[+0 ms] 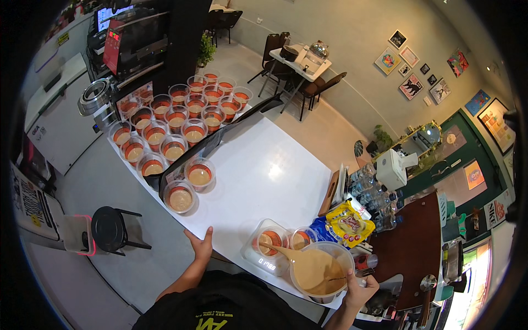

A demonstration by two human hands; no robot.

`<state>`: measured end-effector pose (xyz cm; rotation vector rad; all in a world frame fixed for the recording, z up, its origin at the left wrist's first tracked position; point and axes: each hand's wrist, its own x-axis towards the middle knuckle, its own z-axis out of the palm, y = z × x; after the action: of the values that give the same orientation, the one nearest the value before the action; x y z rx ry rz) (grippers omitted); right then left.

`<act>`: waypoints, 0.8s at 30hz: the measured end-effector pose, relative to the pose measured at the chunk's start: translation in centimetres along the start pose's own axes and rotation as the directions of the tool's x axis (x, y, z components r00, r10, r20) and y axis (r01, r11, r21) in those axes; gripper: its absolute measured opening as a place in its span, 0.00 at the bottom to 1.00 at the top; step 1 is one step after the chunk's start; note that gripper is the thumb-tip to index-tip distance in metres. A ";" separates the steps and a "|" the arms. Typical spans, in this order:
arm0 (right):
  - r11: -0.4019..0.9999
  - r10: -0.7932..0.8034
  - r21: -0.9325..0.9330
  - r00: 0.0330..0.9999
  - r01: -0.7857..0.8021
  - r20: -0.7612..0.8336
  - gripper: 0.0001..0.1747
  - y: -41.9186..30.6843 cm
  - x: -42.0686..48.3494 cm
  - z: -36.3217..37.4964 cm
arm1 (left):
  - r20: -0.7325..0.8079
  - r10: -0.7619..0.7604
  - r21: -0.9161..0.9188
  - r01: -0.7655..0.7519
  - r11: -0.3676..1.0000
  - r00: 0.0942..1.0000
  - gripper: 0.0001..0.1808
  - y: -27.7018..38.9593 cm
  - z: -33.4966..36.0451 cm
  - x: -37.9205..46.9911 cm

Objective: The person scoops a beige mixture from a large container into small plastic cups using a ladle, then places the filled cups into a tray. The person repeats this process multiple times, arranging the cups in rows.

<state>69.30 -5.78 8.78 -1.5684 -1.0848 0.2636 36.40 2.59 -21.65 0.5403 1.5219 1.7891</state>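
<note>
My right hand [359, 287] grips the handle of a clear plastic pitcher [350, 264], tilted to the left. Tan liquid [315, 268] runs from its spout into a clear plastic cup [269, 239] with an orange-red band. This cup stands on a white digital scale [252, 252] with a lit display. Close behind the pitcher is another banded cup [300, 238], partly hidden. My left hand [201, 246] rests at the near edge of the white table [260, 165], thumb apart, holding nothing. Two cups of tan liquid, a nearer one [180, 197] and a farther one [200, 175], stand beyond it.
Several filled cups [173, 148] crowd the table's left end behind a dark upright divider [206, 144]. A yellow-and-blue packet [350, 222] and several water bottles [373, 194] line the right side. A black stool [109, 229] stands on the floor at left.
</note>
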 end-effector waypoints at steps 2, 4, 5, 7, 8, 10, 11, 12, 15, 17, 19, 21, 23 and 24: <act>1.000 0.010 0.015 1.000 -0.010 0.001 0.24 0.0 0.0 0.0 | 0.002 -0.007 -0.004 0.007 1.000 1.000 0.41 0.0 0.0 0.0; 1.000 0.003 -0.002 1.000 -0.004 -0.015 0.25 0.1 0.1 0.0 | -0.002 -0.022 0.019 0.022 1.000 1.000 0.41 0.1 0.0 0.0; 1.000 0.003 -0.002 1.000 -0.003 -0.021 0.25 0.2 0.1 0.0 | 0.004 -0.018 -0.008 0.018 1.000 1.000 0.41 0.1 0.0 0.0; 1.000 -0.002 -0.014 1.000 0.002 -0.018 0.25 0.3 0.1 0.0 | -0.004 -0.023 -0.016 0.023 1.000 1.000 0.41 0.2 0.1 0.0; 1.000 -0.008 -0.006 1.000 0.007 -0.021 0.25 0.4 0.1 0.0 | -0.003 -0.023 -0.023 0.022 0.999 1.000 0.41 0.2 0.1 -0.1; 1.000 -0.002 -0.014 1.000 0.002 -0.016 0.25 0.5 0.1 0.0 | -0.013 -0.011 0.002 0.011 1.000 1.000 0.40 0.2 0.1 -0.1; 1.000 0.000 -0.001 1.000 0.000 -0.019 0.25 0.6 0.1 -0.1 | -0.009 -0.010 -0.010 0.010 1.000 1.000 0.40 0.2 0.1 -0.1; 1.000 0.001 -0.002 1.000 -0.001 -0.013 0.24 0.6 0.1 -0.1 | -0.008 -0.004 -0.010 0.004 1.000 1.000 0.40 0.1 0.1 -0.1; 1.000 0.003 0.018 1.000 -0.003 -0.006 0.24 0.5 0.2 0.0 | -0.003 0.002 -0.021 -0.002 1.000 1.000 0.40 -0.1 0.0 0.1; 1.000 -0.002 0.025 1.000 0.002 -0.003 0.24 0.4 0.2 0.1 | -0.004 0.005 -0.023 -0.005 1.000 1.000 0.40 -0.2 0.0 0.1; 1.000 -0.001 0.012 1.000 0.001 -0.003 0.23 0.3 0.2 0.1 | -0.016 0.012 -0.004 -0.012 1.000 1.000 0.40 -0.2 0.1 0.1; 1.000 -0.003 0.013 1.000 0.003 -0.008 0.23 0.2 0.2 0.2 | -0.018 0.003 -0.022 -0.003 1.000 1.000 0.40 -0.2 0.1 0.0; 0.999 -0.011 0.031 1.000 0.012 -0.020 0.21 0.2 0.1 0.3 | -0.015 -0.002 -0.021 0.002 1.000 1.000 0.40 -0.1 0.1 0.0; 1.000 -0.013 0.026 0.999 0.014 -0.034 0.21 0.2 0.1 0.3 | -0.009 -0.002 -0.018 0.002 1.000 1.000 0.40 0.0 0.1 0.0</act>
<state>69.20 -5.47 8.58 -1.5366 -1.0615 0.2399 36.45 2.64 -21.65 0.5219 1.5101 1.8043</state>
